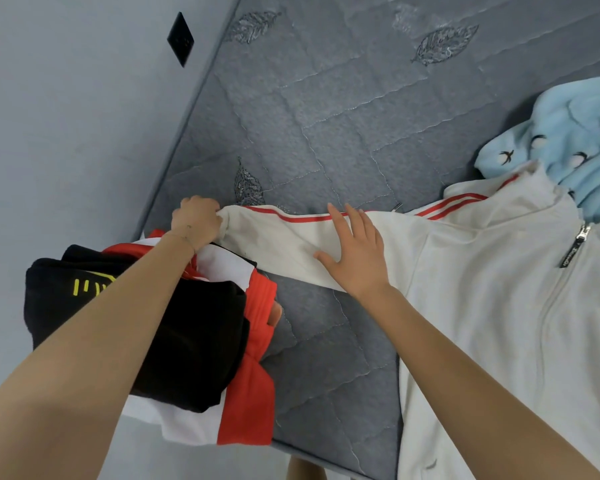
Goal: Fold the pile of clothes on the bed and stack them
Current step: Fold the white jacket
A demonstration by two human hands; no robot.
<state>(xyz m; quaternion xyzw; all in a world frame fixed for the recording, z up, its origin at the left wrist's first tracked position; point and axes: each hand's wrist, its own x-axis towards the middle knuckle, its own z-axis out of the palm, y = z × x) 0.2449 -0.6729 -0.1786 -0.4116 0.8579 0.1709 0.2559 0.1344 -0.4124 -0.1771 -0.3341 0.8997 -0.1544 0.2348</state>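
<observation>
Nearest the lens: left forearm (94,341) and right forearm (465,375), both reached out over the mattress (326,116).

Hands:
- The left hand (196,221) is closed round the cuff of the sleeve (278,237) of the white jacket (482,306). Fingers are curled and the cuff is bunched in the grip.
- The right hand (355,251) is laid flat on the same sleeve, nearer the shoulder. Fingers are straight and spread, and nothing is gripped.

Judged reason: the sleeve is drawn taut from the cuff while it is pinned and smoothed at mid-length, so a clean fold across the body can be made.

The white jacket is spread front-up on the right part of the mattress. Its zip pull (582,237) is up near the collar, and 2 red stripes are seen along the sleeve's far edge. The hem is out of frame.

The stack (187,341) is placed at the near left corner, under the left forearm, likely so the middle is left free for laying garments flat. A black garment (136,306) with yellow print lies on top, and a red-and-white garment (250,375) beneath it overhangs the mattress edge. Contact between the cuff and the stack can't be confirmed, as it is hidden by the wrist.

A light-blue fleece garment (568,133) lies unfolded beyond the collar and is presumably next.

Judged progress: at least 2 items folded, 1 in hand, 1 waiting.
</observation>
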